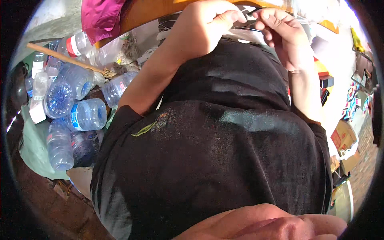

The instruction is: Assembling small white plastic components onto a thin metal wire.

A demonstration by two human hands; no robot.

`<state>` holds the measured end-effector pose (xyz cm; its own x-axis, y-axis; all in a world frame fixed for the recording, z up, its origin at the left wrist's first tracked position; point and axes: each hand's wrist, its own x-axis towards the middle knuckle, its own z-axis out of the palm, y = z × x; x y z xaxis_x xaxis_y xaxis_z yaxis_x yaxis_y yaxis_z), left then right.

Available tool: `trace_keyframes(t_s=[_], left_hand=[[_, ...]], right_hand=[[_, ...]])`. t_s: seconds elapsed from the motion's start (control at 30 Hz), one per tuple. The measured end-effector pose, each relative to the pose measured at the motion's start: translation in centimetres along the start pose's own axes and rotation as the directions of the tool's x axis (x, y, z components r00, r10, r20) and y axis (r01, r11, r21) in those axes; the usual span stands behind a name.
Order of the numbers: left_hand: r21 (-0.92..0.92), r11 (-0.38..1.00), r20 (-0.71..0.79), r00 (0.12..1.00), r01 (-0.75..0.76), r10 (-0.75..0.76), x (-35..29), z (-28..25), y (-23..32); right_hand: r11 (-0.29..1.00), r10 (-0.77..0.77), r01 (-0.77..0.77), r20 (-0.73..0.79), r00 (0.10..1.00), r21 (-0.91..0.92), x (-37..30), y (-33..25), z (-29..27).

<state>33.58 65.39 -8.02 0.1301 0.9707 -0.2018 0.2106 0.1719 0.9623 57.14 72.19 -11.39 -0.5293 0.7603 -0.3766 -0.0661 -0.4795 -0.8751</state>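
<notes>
Face [264, 224] nearest; dark piece [251, 13] between left hand [206, 26] and right hand [286, 34].

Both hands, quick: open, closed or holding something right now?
Left hand: closed in a pinch; whether it holds anything cannot be told.
Right hand: fingers curled closed, apparently pinching a small dark item.

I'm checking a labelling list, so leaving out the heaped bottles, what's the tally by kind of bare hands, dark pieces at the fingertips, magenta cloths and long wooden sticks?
Bare hands: 2 (left hand, right hand)
Dark piece at the fingertips: 1 discernible
Magenta cloth: 1
Long wooden stick: 1
Total: 5
</notes>
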Motion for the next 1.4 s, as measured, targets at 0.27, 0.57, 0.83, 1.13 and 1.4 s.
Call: trace_keyframes(t_s=[0.27, 0.57, 0.83, 1.13, 1.4], left_hand=[[0.466, 0.738, 0.125, 0.862, -0.488, 0.491, 0.4, -0.3, -1.0], [0.435, 0.768, 0.095, 0.872, -0.471, 0.481, 0.2, -0.4, -1.5], [0.424, 0.763, 0.118, 0.865, -0.488, 0.488, 0.2, -0.5, -1.3], [0.459, 0.733, 0.149, 0.857, -0.502, 0.493, 0.3, -0.6, -0.6], [0.47, 0.7, 0.192, 0.836, -0.538, 0.513, 0.2, -0.5, -0.4]], right_hand=[[0.878, -0.419, 0.433, 0.111, 0.901, -0.202, -0.5, -0.2, 1.6], [0.794, -0.232, 0.187, -0.004, 0.973, -0.579, -0.5, 0.4, 0.8], [0.832, -0.205, 0.214, 0.075, 0.976, -0.511, -0.4, 1.2, -0.3], [0.621, -0.365, 0.332, 0.114, 0.924, -0.71, -1.9, -3.3, 3.8], [0.619, -0.204, 0.292, 0.211, 0.956, -0.729, -0.1, -0.1, 1.5]])
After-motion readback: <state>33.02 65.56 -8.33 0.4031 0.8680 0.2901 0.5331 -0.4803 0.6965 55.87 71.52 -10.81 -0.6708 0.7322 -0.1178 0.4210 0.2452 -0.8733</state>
